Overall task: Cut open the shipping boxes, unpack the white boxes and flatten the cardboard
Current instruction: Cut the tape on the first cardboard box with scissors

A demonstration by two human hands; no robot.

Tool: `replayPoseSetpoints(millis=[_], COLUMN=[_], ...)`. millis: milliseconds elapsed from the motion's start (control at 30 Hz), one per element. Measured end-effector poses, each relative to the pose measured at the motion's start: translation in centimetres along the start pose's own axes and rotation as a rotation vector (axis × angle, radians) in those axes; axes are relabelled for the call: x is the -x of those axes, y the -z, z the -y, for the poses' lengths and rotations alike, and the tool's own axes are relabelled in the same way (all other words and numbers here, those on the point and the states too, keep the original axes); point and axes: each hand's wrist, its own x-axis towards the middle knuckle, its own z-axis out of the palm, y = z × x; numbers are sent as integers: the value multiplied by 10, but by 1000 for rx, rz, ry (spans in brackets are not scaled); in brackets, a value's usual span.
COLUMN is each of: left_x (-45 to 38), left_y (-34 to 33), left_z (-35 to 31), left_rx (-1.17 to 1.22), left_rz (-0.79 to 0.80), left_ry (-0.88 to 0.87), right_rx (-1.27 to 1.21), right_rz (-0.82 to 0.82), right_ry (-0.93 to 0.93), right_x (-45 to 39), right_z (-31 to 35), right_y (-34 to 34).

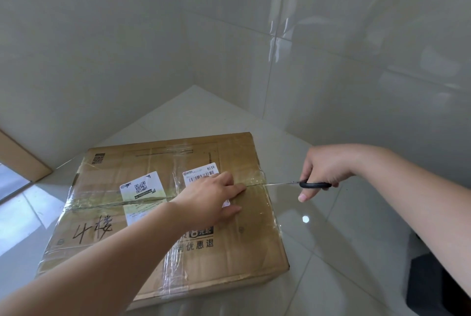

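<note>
Scissors [300, 184] in right hand [325, 170] meet taped box [163, 213] seam.

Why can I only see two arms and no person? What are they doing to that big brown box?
The camera sits on the person's head and looks down, so you see only their arms, as if through their eyes. A big cardboard shipping box, sealed with clear tape, lies on a shiny tiled floor in a corner of the room. The left hand lies flat on top to keep the box steady. The right hand grips black-handled scissors, whose blade points at the taped seam on the box's right edge, ready to slice it open. White labels are stuck on top.
</note>
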Motion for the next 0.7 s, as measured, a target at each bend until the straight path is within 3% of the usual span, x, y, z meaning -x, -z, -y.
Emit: replayPoseSetpoints(millis=[333,700], left_x=[5,4], left_y=[8,1], left_z=[2,8], left_rx=[-19,-40], left_rz=[43,-12], left_ry=[12,6], right_rx=[-88,-61], right_rz=[77,136], right_ry=[95,100], right_x=[-16,-31], right_z=[-15,-13], right_y=[5,10])
